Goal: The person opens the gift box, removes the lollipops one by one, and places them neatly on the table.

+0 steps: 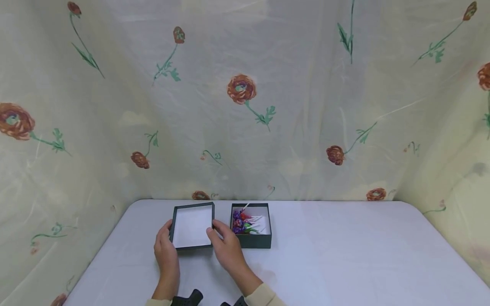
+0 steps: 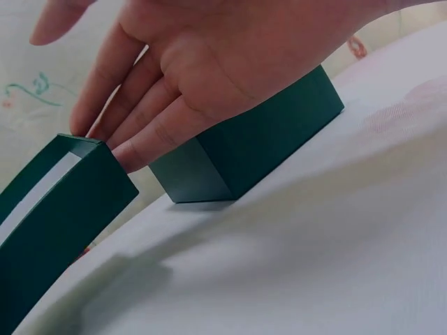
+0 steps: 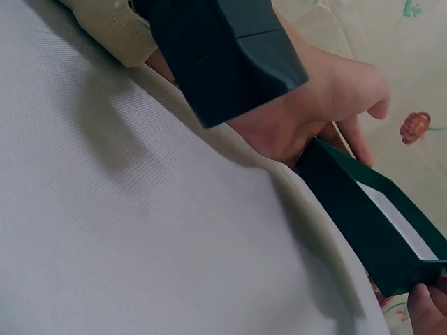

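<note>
A dark green box lid [image 1: 192,225] with a white inside is held between both hands, tilted a little above the table. My left hand [image 1: 165,248] grips its left edge, thumb on the rim; the right wrist view shows that hand [image 3: 328,105] at the lid [image 3: 370,223]. My right hand [image 1: 226,244] holds the right edge, its fingers [image 2: 133,132] against the lid's outer wall [image 2: 63,209] and the thumb over the rim. Just to the right stands the open green box [image 1: 252,242], also [image 2: 258,146], with several wrapped lollipops [image 1: 245,223] inside.
A white table [image 1: 344,263] carries everything, its rounded far edge meeting a cream curtain with red flowers [image 1: 241,89] on three sides. A black wrist camera [image 3: 223,56] sits on the left wrist above a beige sleeve [image 3: 119,35].
</note>
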Action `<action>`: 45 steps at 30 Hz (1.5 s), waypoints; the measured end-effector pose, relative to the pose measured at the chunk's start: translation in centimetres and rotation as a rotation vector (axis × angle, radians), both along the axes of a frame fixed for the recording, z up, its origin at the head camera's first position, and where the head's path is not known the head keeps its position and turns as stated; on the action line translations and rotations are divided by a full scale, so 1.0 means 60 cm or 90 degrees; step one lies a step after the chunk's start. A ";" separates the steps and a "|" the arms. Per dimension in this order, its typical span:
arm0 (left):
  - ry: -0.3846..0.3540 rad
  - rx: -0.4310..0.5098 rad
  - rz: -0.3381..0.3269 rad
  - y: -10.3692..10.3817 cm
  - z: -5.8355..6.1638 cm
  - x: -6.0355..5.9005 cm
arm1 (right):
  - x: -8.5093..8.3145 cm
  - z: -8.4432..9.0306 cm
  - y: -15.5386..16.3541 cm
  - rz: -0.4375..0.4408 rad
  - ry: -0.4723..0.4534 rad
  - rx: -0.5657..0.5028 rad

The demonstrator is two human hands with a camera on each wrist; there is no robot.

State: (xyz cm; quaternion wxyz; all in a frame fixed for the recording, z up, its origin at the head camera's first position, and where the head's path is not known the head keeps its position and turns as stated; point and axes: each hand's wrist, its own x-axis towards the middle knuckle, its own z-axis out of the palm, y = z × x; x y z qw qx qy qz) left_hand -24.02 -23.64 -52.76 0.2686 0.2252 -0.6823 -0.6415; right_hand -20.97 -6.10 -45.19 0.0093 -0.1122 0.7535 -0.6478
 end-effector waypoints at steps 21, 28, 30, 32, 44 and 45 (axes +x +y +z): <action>-0.094 0.011 -0.002 -0.001 -0.018 -0.012 | 0.002 -0.017 -0.014 0.010 -0.056 0.000; -0.110 -0.032 0.014 0.004 -0.016 -0.010 | -0.002 -0.026 -0.016 0.010 -0.063 -0.004; -0.111 -0.049 0.016 0.005 -0.016 -0.011 | -0.005 -0.028 -0.016 0.012 -0.064 -0.011; -0.113 -0.065 0.018 0.006 -0.017 -0.011 | -0.007 -0.030 -0.017 0.015 -0.067 -0.017; -0.122 -0.130 0.024 -0.002 -0.042 -0.019 | -0.013 -0.038 -0.019 0.014 -0.076 -0.018; -0.121 -0.132 0.025 -0.002 -0.043 -0.019 | -0.013 -0.038 -0.019 0.015 -0.078 -0.019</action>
